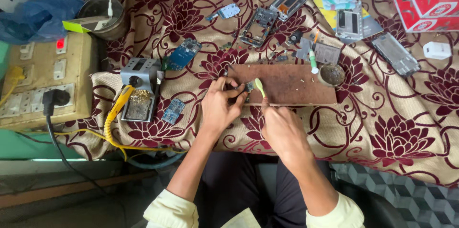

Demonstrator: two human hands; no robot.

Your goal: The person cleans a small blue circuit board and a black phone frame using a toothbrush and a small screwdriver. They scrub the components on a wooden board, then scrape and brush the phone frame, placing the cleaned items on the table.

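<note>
A small circuit board [248, 86] is lying at the near left corner of a brown wooden board [287, 84], and the left hand [221, 106] is pinching it with the fingertips to keep it in place. The right hand [282, 130] is closed around the handle of a toothbrush [259, 86], whose pale green head is standing just beside the small circuit board, at its right. The two hands are working close together but are not touching each other.

At the far right end of the wooden board a small round tin [332, 74] is sitting, and a white and green stick [312, 61] is lying beside it. The wooden board is resting on a surface covered with a beige cloth with dark red flowers [382, 127]. To the left, a grey soldering station [140, 84] is standing with a yellow soldering iron [118, 106], and two blue circuit boards [184, 53] are lying near it. Further back, opened phone frames [279, 10] are scattered. A switchboard with a black plug [45, 82] is at the far left.
</note>
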